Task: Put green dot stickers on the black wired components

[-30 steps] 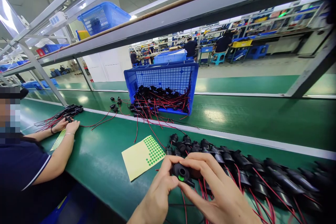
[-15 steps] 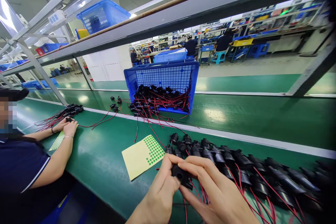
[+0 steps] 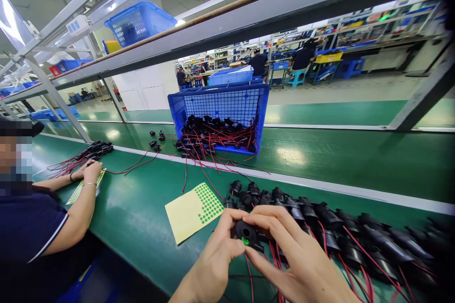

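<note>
Head view: at six o'clock both hands, left hand [image 3: 213,265] and right hand [image 3: 302,265], pinch a small black part [image 3: 246,234], probably light, rigid plastic; best held by its rim, clear of the green dot [image 3: 245,241].

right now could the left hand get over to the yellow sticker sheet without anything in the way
Probably yes. The left hand is on the black part with the right hand, and the sticker sheet lies flat on bare green belt just to its left, nothing between.
</note>
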Motion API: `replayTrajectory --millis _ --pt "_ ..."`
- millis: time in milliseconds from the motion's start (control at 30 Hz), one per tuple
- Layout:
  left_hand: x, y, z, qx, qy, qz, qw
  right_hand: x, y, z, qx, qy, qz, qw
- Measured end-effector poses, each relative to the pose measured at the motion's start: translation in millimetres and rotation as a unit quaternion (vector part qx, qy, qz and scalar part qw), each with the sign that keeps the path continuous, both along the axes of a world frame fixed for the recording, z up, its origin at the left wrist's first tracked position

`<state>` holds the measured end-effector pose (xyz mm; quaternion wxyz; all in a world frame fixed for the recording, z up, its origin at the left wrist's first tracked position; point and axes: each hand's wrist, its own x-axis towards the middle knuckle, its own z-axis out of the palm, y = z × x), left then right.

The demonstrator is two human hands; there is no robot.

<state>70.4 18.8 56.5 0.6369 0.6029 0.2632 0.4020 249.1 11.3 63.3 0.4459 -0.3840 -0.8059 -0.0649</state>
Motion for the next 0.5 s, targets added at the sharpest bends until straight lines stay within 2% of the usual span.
replayTrajectory --millis 200,333,500 --pt "2.9 -3.4 4.4 0.008 0.063 0.031 0.998 -0.1 -0.1 -6.7 -0.011 -0.009 0.006 1.000" --pt "3.1 -3.5 7.2 0.006 0.059 0.033 0.998 0.4 0.1 -8.5 -0.012 -0.015 0.009 1.000" --pt "5.5 -6.2 2.2 0.007 0.058 0.042 0.997 -1.2 0.4 -8.1 -0.010 -0.019 0.010 1.000"
